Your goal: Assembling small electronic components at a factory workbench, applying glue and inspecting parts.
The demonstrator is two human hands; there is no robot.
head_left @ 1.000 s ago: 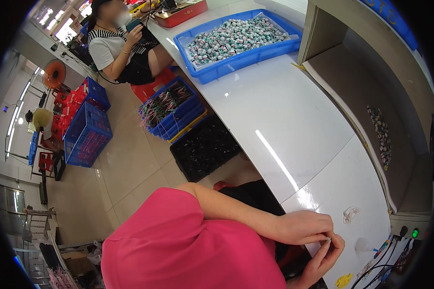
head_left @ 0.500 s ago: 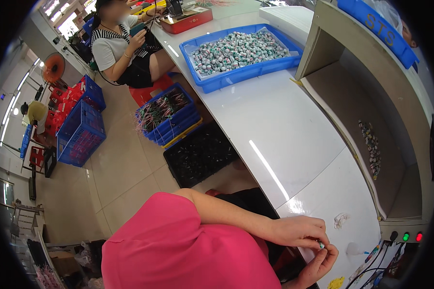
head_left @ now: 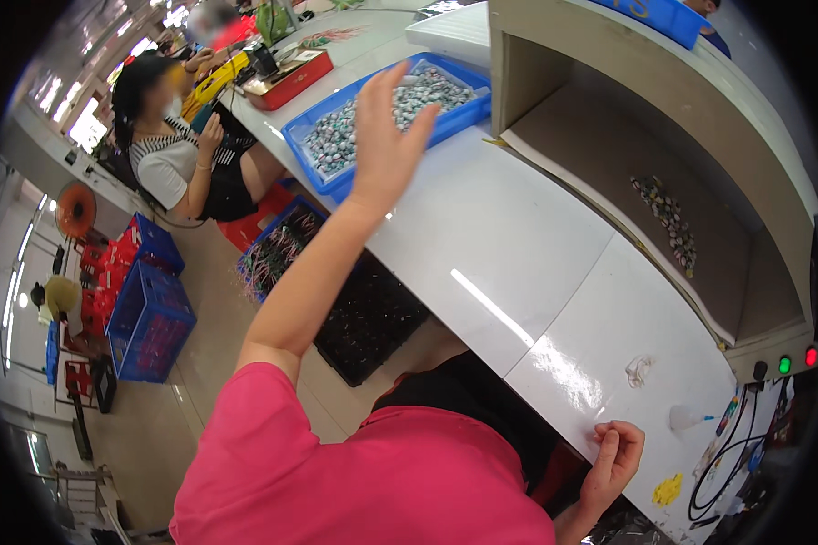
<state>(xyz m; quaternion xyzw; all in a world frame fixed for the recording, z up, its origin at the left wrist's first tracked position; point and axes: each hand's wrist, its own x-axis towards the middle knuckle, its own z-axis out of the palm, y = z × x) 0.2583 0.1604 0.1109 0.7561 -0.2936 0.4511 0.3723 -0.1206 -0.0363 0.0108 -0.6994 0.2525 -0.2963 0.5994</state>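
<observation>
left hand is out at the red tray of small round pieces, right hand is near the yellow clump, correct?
Not quite: the head view shows the tray is blue, not red. The left hand is out at that tray of small round pieces, and the right hand is near the yellow clump.

The person's left hand reached out with spread fingers in front of a blue tray filled with small whitish-green pieces; whether it touched them could not be told. The right hand, fingers curled, was at the white table's near edge. Near it lay a yellow clump, a crumpled white scrap and a blue-tipped bottle.
</observation>
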